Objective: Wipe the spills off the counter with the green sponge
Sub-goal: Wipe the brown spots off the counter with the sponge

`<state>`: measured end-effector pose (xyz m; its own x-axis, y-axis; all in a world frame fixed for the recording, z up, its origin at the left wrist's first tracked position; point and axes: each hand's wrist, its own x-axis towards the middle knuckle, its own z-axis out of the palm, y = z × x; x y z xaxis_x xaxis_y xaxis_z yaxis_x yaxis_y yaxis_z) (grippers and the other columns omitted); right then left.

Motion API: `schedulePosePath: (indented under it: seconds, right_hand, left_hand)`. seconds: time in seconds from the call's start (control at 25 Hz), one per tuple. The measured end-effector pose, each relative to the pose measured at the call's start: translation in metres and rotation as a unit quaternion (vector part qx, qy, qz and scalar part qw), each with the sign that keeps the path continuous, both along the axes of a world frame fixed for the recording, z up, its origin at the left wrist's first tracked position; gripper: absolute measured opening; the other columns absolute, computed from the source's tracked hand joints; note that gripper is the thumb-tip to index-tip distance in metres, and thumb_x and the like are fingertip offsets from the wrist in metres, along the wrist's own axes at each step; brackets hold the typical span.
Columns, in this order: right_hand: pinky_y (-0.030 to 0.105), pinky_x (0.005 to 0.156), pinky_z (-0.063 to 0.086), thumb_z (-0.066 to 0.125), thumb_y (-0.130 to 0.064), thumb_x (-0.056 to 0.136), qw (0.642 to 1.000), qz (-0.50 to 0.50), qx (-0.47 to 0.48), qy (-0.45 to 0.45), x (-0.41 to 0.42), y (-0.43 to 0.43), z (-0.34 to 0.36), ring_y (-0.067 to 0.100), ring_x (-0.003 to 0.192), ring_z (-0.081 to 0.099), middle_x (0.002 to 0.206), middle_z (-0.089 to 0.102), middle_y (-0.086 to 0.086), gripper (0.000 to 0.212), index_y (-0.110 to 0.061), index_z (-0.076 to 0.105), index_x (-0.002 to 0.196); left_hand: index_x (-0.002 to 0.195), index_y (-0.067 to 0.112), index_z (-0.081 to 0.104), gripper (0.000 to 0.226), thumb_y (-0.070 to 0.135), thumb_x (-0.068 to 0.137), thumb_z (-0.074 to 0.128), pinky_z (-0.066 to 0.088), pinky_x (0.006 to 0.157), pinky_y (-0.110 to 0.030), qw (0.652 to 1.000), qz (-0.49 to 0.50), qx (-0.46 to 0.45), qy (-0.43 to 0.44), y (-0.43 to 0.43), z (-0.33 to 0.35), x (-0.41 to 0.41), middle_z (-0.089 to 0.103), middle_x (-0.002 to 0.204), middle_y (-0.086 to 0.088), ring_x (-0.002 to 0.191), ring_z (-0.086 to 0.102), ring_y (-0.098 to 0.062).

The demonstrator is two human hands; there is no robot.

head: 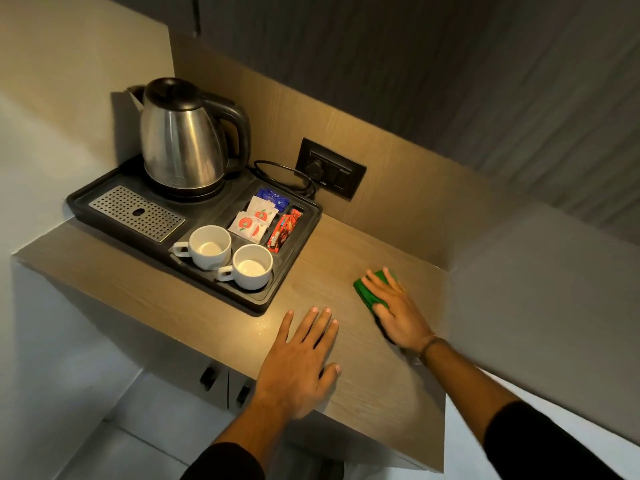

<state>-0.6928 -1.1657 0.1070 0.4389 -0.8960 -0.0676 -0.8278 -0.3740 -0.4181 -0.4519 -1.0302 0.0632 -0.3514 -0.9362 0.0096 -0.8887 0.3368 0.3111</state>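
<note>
We see the right hand [398, 313] pressed flat on the green sponge [369, 292], fingers spread over its top rather than curled around it, so it bears down on the sponge more than it grips it. The sponge lies on the wooden counter [346, 258] toward its right edge, close to the back panel and well apart from the tray. A thin band circles the right wrist.

The left hand [301, 362] rests open, palm down, on the counter near its front edge, fingers straight and slightly fanned, holding nothing. Just beyond its fingertips, near the tray's front right corner, we make out a scatter of small pale specks [261, 325] on the wood.

The black tray [291, 282] fills the counter's left half. On it stand a steel kettle [183, 140] at the back, two white cups [228, 258] at the front, a perforated metal drip plate [138, 213] at the left, and sachets [256, 220] in compartments at the right.
</note>
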Motion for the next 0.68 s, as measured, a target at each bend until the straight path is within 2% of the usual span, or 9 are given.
schedulePosePath:
  seconds: [0.04, 0.12, 0.2, 0.28, 0.4, 0.44, 0.52, 0.6, 0.68]
  right_hand:
    - [0.063, 0.125, 0.016, 0.048, -0.014, 0.102, 1.0, -0.029, -0.002, -0.002, 0.012, 0.008, 0.002, 0.025, 0.159, 0.003, 0.169, 0.025, -0.002, 0.06, -0.029, 0.035, 0.158]
    - [0.061, 0.126, 0.009, 0.044, -0.021, 0.102, 1.0, -0.011, -0.01, 0.002, 0.023, 0.047, -0.005, 0.02, 0.16, -0.002, 0.171, 0.018, -0.008, 0.063, -0.037, 0.027, 0.16]
    - [0.054, 0.125, 0.006, 0.039, -0.027, 0.1, 1.0, 0.0, -0.024, 0.008, 0.0, 0.095, -0.006, 0.015, 0.16, -0.005, 0.172, 0.013, -0.015, 0.066, -0.044, 0.018, 0.161]
    - [0.052, 0.128, 0.006, 0.042, -0.025, 0.101, 1.0, 0.006, -0.015, 0.017, -0.021, 0.106, -0.004, 0.016, 0.16, -0.005, 0.172, 0.013, -0.014, 0.067, -0.041, 0.018, 0.161]
    - [0.06, 0.126, 0.014, 0.048, -0.012, 0.102, 0.99, -0.14, -0.017, 0.014, -0.001, 0.08, 0.009, 0.025, 0.16, 0.0, 0.17, 0.02, -0.006, 0.065, -0.034, 0.026, 0.16]
    - [0.062, 0.126, 0.013, 0.048, -0.013, 0.102, 0.988, -0.156, -0.017, 0.006, 0.012, 0.082, 0.008, 0.024, 0.16, -0.001, 0.17, 0.02, -0.007, 0.065, -0.034, 0.026, 0.159]
    - [0.058, 0.126, 0.006, 0.044, -0.021, 0.102, 0.995, -0.1, -0.014, 0.0, 0.022, 0.1, -0.004, 0.017, 0.16, -0.006, 0.172, 0.012, -0.014, 0.067, -0.042, 0.019, 0.161]
    - [0.055, 0.126, 0.005, 0.04, -0.028, 0.102, 0.999, -0.039, -0.014, 0.019, 0.002, 0.124, -0.011, 0.014, 0.159, -0.007, 0.172, 0.008, -0.017, 0.067, -0.045, 0.013, 0.161]
    - [0.058, 0.128, 0.01, 0.042, -0.025, 0.102, 0.996, -0.078, -0.019, 0.03, -0.011, 0.121, -0.008, 0.017, 0.16, -0.005, 0.172, 0.013, -0.013, 0.066, -0.04, 0.017, 0.162]
  left_hand:
    - [0.166, 0.023, -0.001, 0.073, 0.061, 0.107, 0.02, -0.002, 0.128, -0.062, 1.0, -0.003, 0.002, 0.0, -0.001, 0.001, 0.0, -0.007, 0.176, -0.003, 0.159, -0.017, -0.022]
    - [0.165, 0.023, -0.004, 0.074, 0.061, 0.106, 0.019, -0.006, 0.128, -0.061, 1.0, -0.009, 0.001, -0.001, 0.002, 0.003, 0.001, -0.01, 0.176, -0.003, 0.158, -0.019, -0.022]
    - [0.165, 0.023, -0.006, 0.074, 0.062, 0.106, 0.017, -0.008, 0.127, -0.061, 0.998, -0.055, 0.014, -0.013, 0.001, 0.009, 0.001, -0.013, 0.175, -0.003, 0.158, -0.021, -0.023]
    - [0.164, 0.022, -0.007, 0.075, 0.062, 0.106, 0.016, -0.008, 0.127, -0.062, 0.999, -0.046, 0.009, -0.021, 0.006, 0.007, -0.003, -0.014, 0.175, -0.005, 0.158, -0.021, -0.024]
    - [0.165, 0.02, -0.005, 0.075, 0.061, 0.106, 0.017, -0.005, 0.127, -0.063, 0.998, -0.053, 0.002, -0.022, 0.0, 0.01, -0.003, -0.012, 0.176, -0.006, 0.159, -0.019, -0.026]
    - [0.165, 0.02, -0.004, 0.075, 0.06, 0.105, 0.017, -0.004, 0.127, -0.064, 0.999, -0.045, -0.003, -0.024, -0.001, 0.009, -0.002, -0.011, 0.176, -0.006, 0.159, -0.018, -0.026]
    - [0.165, 0.019, -0.002, 0.076, 0.06, 0.105, 0.017, -0.003, 0.127, -0.064, 0.999, -0.032, -0.002, -0.023, -0.003, 0.007, 0.0, -0.008, 0.176, -0.007, 0.159, -0.016, -0.027]
    - [0.166, 0.019, 0.001, 0.077, 0.06, 0.104, 0.018, -0.002, 0.127, -0.065, 1.0, -0.019, 0.009, -0.019, -0.003, 0.002, 0.001, -0.004, 0.176, -0.008, 0.16, -0.013, -0.028]
    - [0.165, 0.018, 0.001, 0.078, 0.061, 0.103, 0.017, -0.002, 0.127, -0.065, 1.0, -0.014, 0.012, -0.024, -0.002, -0.002, 0.001, -0.003, 0.176, -0.008, 0.16, -0.012, -0.028]
